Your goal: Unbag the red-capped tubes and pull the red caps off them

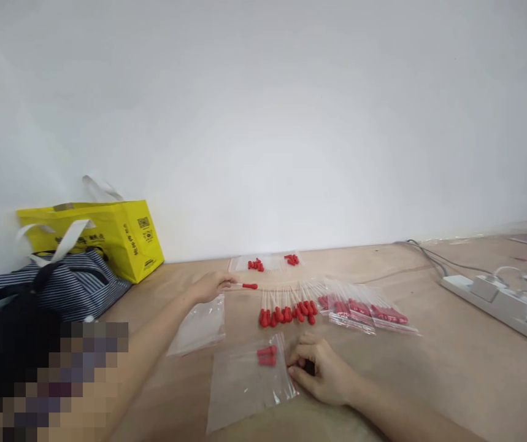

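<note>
My left hand (215, 285) reaches over the table's left middle, its fingers pinching a dropper by the stem end; the dropper's red rubber bulb (250, 286) points right. At the zip edge of a clear zip bag (240, 393), my right hand (316, 368) has thumb and fingers closed on that edge. Two red bulbs (267, 355) show in this bag near its opening. Just beyond lies a row of loose droppers (286, 315), bulbs toward me and pale stems away. Below my left hand is another clear zip bag (201, 325) lying flat.
Filled dropper bags (364, 310) overlap right of the loose row. Another bag of droppers (270, 263) lies by the wall. A yellow bag (138, 239), a striped bag (88, 282) and a black bag (10, 350) stand left. A power strip (465, 290) with cables is at right.
</note>
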The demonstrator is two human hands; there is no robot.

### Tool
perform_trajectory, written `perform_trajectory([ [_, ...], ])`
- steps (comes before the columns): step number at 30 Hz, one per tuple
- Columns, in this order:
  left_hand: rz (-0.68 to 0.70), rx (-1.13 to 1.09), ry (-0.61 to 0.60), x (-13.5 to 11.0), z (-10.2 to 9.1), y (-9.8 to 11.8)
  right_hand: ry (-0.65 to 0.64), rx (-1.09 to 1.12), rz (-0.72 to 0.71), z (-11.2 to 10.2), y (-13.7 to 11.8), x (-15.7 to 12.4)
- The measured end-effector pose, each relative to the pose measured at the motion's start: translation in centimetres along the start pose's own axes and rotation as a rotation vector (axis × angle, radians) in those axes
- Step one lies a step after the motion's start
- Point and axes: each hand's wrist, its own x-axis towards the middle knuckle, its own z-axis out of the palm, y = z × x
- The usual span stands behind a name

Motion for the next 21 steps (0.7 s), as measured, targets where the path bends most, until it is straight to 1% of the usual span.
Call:
perform_trajectory([
  [2, 0.047, 0.024, -0.024, -1.4, -0.2, 0.1, -0.002, -0.005, -0.001, 0.0, 0.0, -0.1],
  [5, 0.132, 0.067, -0.040, -1.6, 0.5, 0.7, -0.004, -0.012, -0.014, 0.0, 0.1, -0.1],
  [9, 0.239, 0.102, -0.041, 0.0, 2.7, 1.4, -0.003, -0.008, -0.037, 0.0, 0.2, -0.1],
  [13, 0.285, 0.093, -0.007, 1.6, 4.8, 1.8, 0.000, -0.012, -0.036, 0.0, 0.2, -0.1],
  [15, 0.279, 0.073, 0.036, 1.8, 5.6, 2.1, 0.000, -0.015, -0.029, 0.0, 0.2, -0.1],
  [17, 0.238, 0.051, 0.113, 1.4, 6.1, 2.5, 0.003, -0.018, -0.025, 0.0, 0.2, -0.1],
  [19, 0.163, 0.027, 0.212, 0.5, 6.6, 3.2, 0.008, -0.015, -0.025, 0.0, 0.2, -0.2],
  [21, 0.083, 0.004, 0.297, -1.0, 6.9, 4.2, 0.017, -0.003, -0.019, 0.0, 0.2, -0.1],
])
